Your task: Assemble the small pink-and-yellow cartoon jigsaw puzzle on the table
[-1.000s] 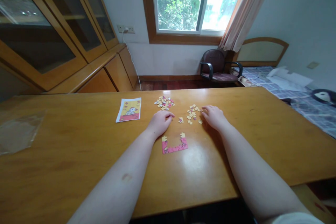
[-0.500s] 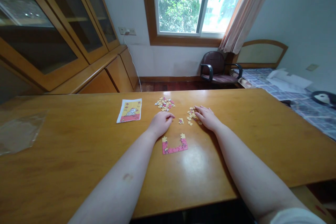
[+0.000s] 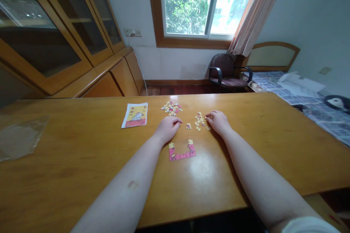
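Two clusters of puzzle pieces (image 3: 171, 108) lie on our counter (image 3: 90, 145), likely set apart for easy picking; our left hand (image 3: 166, 129) has a slack, empty grip, our right hand's (image 3: 218, 121) we cannot tell.

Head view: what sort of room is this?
Probably a bedroom in a home, perhaps doubling as a study: a bed with a checked cover stands at the right, a padded armchair under the curtained window, and a glass-fronted cabinet along the left.

Bright window (image 3: 186, 3) with pink curtain (image 3: 259, 11), dark-red chair (image 3: 222, 64), glass-fronted wooden cabinet (image 3: 58, 23)
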`<state>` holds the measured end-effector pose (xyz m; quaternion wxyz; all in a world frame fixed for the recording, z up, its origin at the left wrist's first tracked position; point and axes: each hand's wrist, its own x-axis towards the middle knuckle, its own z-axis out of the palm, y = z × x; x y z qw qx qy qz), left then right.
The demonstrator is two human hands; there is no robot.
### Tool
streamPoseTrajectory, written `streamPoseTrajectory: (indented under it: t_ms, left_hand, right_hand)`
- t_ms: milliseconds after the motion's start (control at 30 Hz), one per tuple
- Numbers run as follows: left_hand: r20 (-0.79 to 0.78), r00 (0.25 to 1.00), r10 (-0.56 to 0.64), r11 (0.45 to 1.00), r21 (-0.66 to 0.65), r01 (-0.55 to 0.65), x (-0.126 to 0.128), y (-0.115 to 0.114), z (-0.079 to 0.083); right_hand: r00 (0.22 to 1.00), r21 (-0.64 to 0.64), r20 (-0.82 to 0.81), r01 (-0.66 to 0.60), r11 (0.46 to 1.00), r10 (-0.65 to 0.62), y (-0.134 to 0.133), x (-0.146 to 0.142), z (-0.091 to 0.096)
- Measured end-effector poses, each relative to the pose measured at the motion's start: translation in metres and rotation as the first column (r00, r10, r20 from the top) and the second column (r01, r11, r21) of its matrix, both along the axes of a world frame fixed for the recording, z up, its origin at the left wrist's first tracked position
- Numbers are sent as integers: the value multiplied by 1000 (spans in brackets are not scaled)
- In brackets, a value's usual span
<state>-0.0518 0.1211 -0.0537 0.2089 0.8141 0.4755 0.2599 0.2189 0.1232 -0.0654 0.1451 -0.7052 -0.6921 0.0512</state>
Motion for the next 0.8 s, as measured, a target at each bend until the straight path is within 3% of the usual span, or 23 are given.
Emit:
streamPoseTrajectory:
  t_ms: [367, 600, 800]
  left_hand:
    - [2, 1000, 4, 1000, -2, -4, 0, -1, 1]
    - [1, 1000, -4, 1000, 0, 4, 0, -1, 0]
    - [-1, 1000, -6, 1000, -7, 6, 1, 0, -1]
  right_hand:
    - [995, -6, 47, -87, 996, 87, -2, -3, 0]
    - [999, 72, 38, -17, 997, 14, -8, -7, 5]
    - [997, -19, 81, -5, 1000, 7, -5, -7, 8]
